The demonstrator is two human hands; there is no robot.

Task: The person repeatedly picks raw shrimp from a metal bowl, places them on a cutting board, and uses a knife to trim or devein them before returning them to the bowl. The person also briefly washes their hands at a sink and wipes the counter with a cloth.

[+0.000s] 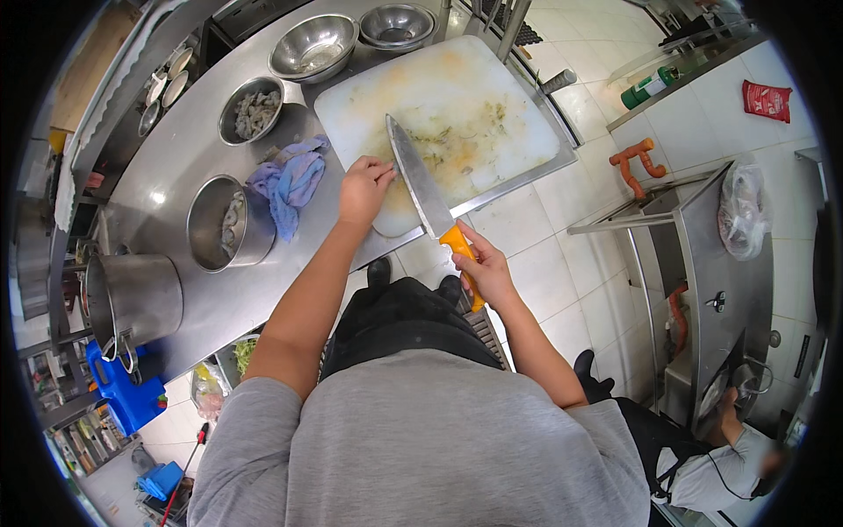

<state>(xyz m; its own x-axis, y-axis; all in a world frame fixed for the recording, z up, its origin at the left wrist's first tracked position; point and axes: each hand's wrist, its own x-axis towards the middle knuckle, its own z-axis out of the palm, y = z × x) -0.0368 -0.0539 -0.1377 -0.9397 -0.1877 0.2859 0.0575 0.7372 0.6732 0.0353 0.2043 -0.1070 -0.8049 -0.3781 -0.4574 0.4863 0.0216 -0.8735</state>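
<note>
My right hand point(486, 269) grips the orange handle of a chef's knife point(421, 184), whose broad blade lies over the left part of a stained white cutting board point(461, 72). Beside the blade, at the board's left side, my left hand point(366, 188) has its fingertips together on a small greyish piece, perhaps a shrimp. Green and brown scraps point(438, 141) are spread on the board. Left of it, a steel bowl point(224, 125) holds raw peeled shrimp point(257, 113), and a deep steel pot point(260, 230) holds more shrimp-like pieces. A bluish-purple cloth point(290, 178) lies between them and the board.
Steel bowls point(290, 49) stand behind the board on the steel counter point(171, 230). A large stockpot point(151, 290) and a blue plastic container point(122, 388) are at the left. To the right, another person point(714, 468) works at a sink. A plastic bag point(744, 207) rests on that steel counter.
</note>
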